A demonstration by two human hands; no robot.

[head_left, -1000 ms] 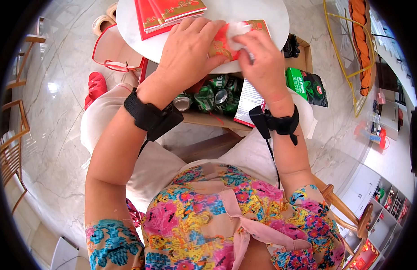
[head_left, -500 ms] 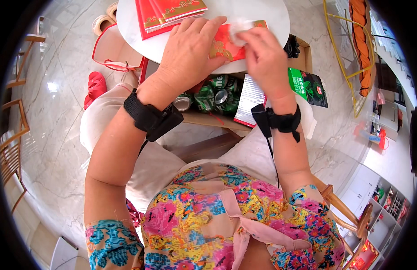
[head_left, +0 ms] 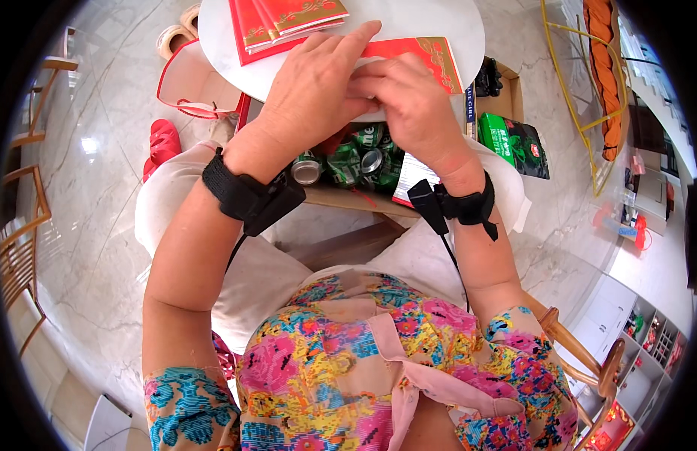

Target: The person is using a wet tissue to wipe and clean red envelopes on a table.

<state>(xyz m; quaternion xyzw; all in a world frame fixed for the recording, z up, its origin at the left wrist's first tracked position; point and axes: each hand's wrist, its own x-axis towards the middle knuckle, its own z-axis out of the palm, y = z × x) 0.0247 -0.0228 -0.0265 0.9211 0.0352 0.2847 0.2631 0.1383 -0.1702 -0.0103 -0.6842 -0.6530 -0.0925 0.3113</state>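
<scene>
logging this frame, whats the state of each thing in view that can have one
red envelope, lying flat on the white table, pinned under both hands
left hand, spread flat on the envelope
right hand, fingers curled, pressing on the envelope
stack of red envelopes, lying flat, untouched
green cans, packed together below the table
cardboard box, open

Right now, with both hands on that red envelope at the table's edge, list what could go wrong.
1. The red envelope lies at the near rim of the round white table, so a push from the left hand or right hand might slide it off onto the green cans below.
2. The stack of red envelopes sits just beyond the left fingertips and may get nudged.
</scene>
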